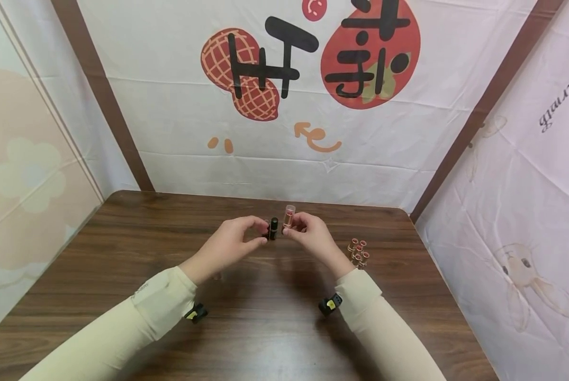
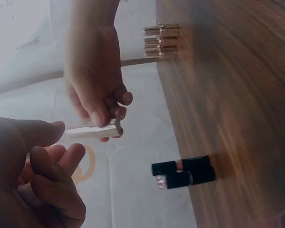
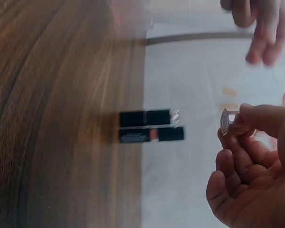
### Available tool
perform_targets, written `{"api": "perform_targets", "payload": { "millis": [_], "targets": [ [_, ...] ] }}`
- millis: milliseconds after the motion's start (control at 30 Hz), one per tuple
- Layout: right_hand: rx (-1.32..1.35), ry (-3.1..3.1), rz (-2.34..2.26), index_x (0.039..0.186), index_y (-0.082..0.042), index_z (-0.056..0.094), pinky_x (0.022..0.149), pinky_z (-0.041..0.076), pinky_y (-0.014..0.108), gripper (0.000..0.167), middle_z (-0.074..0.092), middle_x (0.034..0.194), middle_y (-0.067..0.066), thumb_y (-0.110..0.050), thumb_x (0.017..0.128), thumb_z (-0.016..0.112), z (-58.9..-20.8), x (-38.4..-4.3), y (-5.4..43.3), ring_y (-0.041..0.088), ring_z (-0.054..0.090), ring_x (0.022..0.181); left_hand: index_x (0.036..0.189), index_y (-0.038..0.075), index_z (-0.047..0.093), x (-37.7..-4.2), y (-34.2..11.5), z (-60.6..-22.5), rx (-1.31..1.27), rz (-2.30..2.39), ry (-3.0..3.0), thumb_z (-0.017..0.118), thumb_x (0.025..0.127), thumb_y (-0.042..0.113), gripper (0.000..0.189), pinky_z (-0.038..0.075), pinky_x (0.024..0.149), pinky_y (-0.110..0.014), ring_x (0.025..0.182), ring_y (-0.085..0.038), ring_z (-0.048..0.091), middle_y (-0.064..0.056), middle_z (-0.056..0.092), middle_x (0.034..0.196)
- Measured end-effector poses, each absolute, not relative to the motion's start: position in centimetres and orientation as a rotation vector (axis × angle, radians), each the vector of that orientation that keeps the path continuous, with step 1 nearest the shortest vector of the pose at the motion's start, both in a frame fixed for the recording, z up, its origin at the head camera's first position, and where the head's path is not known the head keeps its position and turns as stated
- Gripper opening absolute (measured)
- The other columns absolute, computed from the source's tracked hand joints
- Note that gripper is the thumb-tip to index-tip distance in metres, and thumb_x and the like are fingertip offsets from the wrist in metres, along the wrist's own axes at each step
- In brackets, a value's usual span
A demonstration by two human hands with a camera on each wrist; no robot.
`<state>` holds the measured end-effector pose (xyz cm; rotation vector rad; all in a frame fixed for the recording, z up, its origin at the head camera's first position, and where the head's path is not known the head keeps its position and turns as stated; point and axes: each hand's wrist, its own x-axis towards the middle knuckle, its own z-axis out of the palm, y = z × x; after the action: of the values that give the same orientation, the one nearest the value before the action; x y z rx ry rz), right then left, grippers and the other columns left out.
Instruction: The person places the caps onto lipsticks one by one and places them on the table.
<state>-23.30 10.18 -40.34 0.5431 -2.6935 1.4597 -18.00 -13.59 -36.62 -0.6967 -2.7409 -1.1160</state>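
My right hand point(image 1: 313, 235) pinches a rose-gold lipstick point(image 1: 289, 218) with a clear cap, held upright above the table. Its fingers grip the lower end, as the right wrist view also shows. My left hand point(image 1: 229, 243) is apart from that lipstick, thumb and fingers loosely bent with a gap between them and nothing held. Two black lipstick tubes point(image 3: 145, 117) stand side by side on the table beyond the hands; one has a clear top. In the head view, the left fingers partly cover one black tube point(image 1: 273, 228).
Several gold lipsticks point(image 1: 358, 253) with red tops stand grouped by my right forearm. A small, pale, clear thing point(image 1: 217, 275) is partly hidden behind my left wrist. The brown wooden table point(image 1: 274, 338) ends at a printed cloth wall point(image 1: 284, 174).
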Motion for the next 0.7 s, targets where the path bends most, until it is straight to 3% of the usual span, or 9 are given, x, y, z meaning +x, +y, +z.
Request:
{"api": "perform_targets", "payload": {
  "millis": [100, 333, 500, 700],
  "targets": [
    [0.468, -2.716, 1.460, 0.103, -0.013, 0.071, 0.070, 0.051, 0.033, 0.016, 0.069, 0.092, 0.001, -0.021, 0.092, 0.078, -41.3, -24.5, 10.1, 0.019, 0.062, 0.084, 0.118, 0.018, 0.070, -17.3, -14.3, -37.3, -0.686, -1.082, -2.755, 0.073, 0.097, 0.023, 0.022, 0.050, 0.072, -0.033, 0.081, -0.011, 0.060, 0.004, 0.072, 0.115],
    [0.327, -2.718, 1.496, 0.106, -0.010, 0.075, 0.075, 0.055, 0.038, 0.018, 0.074, 0.096, 0.001, -0.019, 0.091, 0.077, -43.3, -26.6, 9.5, 0.017, 0.067, 0.085, 0.116, 0.019, 0.071, -15.1, -15.4, -38.3, -0.681, -1.027, -2.738, 0.071, 0.098, 0.024, 0.018, 0.052, 0.080, -0.037, 0.094, -0.013, 0.064, 0.007, 0.072, 0.112],
    [0.222, -2.793, 1.440, 0.105, -0.011, 0.077, 0.083, 0.056, 0.042, 0.017, 0.076, 0.100, 0.002, -0.018, 0.090, 0.079, -44.4, -27.5, 9.3, 0.018, 0.069, 0.090, 0.116, 0.021, 0.071, -14.4, -17.1, -38.6, -0.651, -0.976, -2.718, 0.072, 0.097, 0.023, 0.019, 0.051, 0.074, -0.032, 0.083, -0.009, 0.061, 0.008, 0.072, 0.109],
    [0.162, -2.885, 1.406, 0.099, -0.011, 0.077, 0.080, 0.052, 0.037, 0.014, 0.074, 0.098, 0.001, -0.019, 0.088, 0.081, -45.9, -28.3, 9.6, 0.018, 0.064, 0.090, 0.118, 0.019, 0.069, -14.3, -20.0, -38.4, -0.572, -1.024, -2.696, 0.071, 0.099, 0.021, 0.019, 0.050, 0.068, -0.028, 0.077, -0.010, 0.062, 0.006, 0.073, 0.105]
  ]
}}
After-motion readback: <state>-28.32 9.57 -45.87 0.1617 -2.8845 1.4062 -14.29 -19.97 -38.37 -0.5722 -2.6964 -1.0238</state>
